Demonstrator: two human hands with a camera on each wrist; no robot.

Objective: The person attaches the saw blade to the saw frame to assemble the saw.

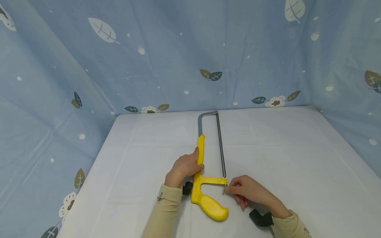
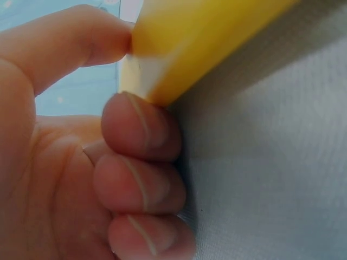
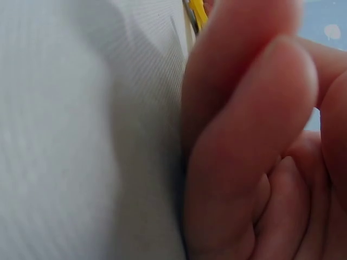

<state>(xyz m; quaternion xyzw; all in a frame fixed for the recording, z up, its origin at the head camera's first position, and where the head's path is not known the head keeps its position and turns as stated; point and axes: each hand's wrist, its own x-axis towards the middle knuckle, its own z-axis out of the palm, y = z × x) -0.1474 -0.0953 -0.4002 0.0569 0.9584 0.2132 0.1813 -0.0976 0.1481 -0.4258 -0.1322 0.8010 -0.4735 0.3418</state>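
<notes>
A hacksaw (image 1: 212, 206) with a yellow handle and a grey front frame lies flat on the white table. Its dark blade (image 1: 221, 145) runs along the right side. My left hand (image 1: 184, 167) holds the yellow part of the frame above the handle. In the left wrist view, thumb and curled fingers meet the yellow frame (image 2: 200, 40) at its edges. Below the blade's near end, my right hand (image 1: 248, 190) pinches a small metal wing nut (image 1: 224, 190), partly covered by the fingertips. The right wrist view shows mostly fingers (image 3: 244, 141) close to the cloth.
A white cloth (image 1: 143, 165) covers the table. Blue leaf-patterned fabric (image 1: 178, 59) hangs at the back and both sides. Black wrist mounts (image 1: 261, 218) sit at both cuffs, the left one beside the saw frame.
</notes>
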